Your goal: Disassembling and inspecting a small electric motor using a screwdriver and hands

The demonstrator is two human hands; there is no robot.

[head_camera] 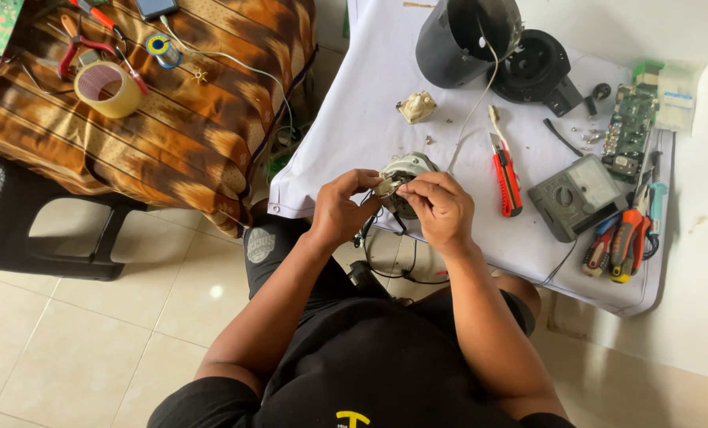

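In the middle of the frame, your left hand (pixel 339 208) and your right hand (pixel 442 210) both grasp a small grey motor part (pixel 401 170) at the edge of the white table (pixel 370 95). To its right lie a red utility knife (pixel 507 178) and a grey multimeter (pixel 577 196); a black housing (pixel 457 40) stands above.

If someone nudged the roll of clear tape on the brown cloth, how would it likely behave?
The tape roll lies flat on its side on the patterned cloth, so it would probably slide or drag the fabric and not roll. It is a hollow ring, so likely light for its size. It looks rigid enough to lift by its rim. Stood on edge, it could roll away.
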